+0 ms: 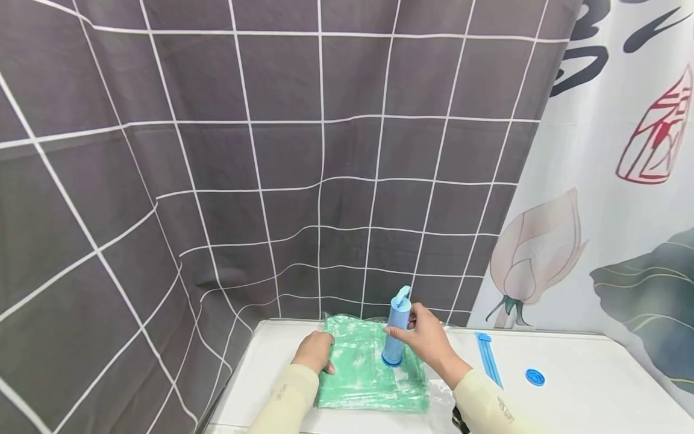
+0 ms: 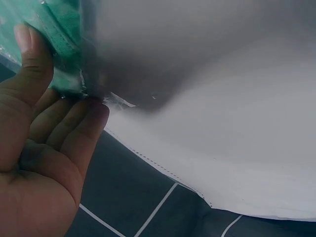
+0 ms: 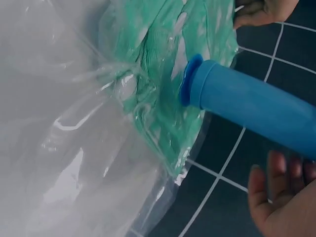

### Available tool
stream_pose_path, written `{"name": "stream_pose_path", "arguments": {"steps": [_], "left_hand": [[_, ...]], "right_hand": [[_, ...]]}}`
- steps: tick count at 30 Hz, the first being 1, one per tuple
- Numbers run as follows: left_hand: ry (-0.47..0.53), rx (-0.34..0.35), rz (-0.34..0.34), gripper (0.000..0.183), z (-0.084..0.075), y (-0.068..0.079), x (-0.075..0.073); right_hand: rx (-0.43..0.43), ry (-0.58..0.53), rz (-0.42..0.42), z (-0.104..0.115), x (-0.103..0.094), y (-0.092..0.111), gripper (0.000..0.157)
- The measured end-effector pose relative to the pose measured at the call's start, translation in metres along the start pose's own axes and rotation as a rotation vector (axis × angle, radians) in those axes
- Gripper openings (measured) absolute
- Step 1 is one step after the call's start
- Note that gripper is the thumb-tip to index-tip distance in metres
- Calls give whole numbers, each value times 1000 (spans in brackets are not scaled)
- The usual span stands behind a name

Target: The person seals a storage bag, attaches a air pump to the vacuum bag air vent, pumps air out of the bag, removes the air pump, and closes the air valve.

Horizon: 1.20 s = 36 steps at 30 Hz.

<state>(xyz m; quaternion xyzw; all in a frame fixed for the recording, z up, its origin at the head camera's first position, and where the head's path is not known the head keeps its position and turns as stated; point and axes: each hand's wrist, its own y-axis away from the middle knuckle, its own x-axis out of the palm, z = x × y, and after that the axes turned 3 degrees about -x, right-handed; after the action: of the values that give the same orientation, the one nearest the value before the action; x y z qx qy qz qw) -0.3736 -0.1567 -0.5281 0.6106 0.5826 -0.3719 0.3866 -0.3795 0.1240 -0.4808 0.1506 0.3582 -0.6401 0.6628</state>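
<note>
Blue pump (image 1: 400,318) upright, right hand (image 1: 432,342) nearer

I'm seeing it standing on the green bag (image 1: 352,367), just left of the right fingers, which are curving parted, not wrapping it; the left hand (image 1: 314,351) is touching the bag's edge, thumb apart.

Blue pump (image 1: 394,348); green cloth (image 1: 355,375); white-gridded grey curtain (image 1: 349,150).

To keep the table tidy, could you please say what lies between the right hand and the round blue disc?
In the head view, a blue strip lies between the right hand and the disc.
</note>
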Motion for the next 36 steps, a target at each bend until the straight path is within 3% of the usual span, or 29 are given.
{"name": "stream_pose_path", "arguments": {"steps": [6,12,14,17,21,24,26,31,36], "left_hand": [[25,13,-8,52,0,-1,0],[32,7,-13,57,0,0,0],[35,0,-3,56,-1,2,0],[28,-7,4,57,0,5,1],[28,-8,-13,55,0,8,-1],[31,3,-24,52,-1,8,-3],[34,10,-21,52,-2,8,-4],[24,8,-12,55,-4,7,-8],[1,8,-33,50,-6,3,-8]], "right_hand": [[-28,-77,72,-8,-3,-1,50],[-102,-317,327,-25,-17,-15,59],[-112,-345,379,-27,-19,-17,62],[-112,-270,326,-21,-17,-13,66],[-73,-128,117,-2,-8,-6,72],[-46,-52,-6,8,-5,-4,66],[-32,-26,-40,11,-5,-4,60],[-49,-76,13,5,-13,-8,47],[-142,-278,235,-7,-29,-21,49]]}}
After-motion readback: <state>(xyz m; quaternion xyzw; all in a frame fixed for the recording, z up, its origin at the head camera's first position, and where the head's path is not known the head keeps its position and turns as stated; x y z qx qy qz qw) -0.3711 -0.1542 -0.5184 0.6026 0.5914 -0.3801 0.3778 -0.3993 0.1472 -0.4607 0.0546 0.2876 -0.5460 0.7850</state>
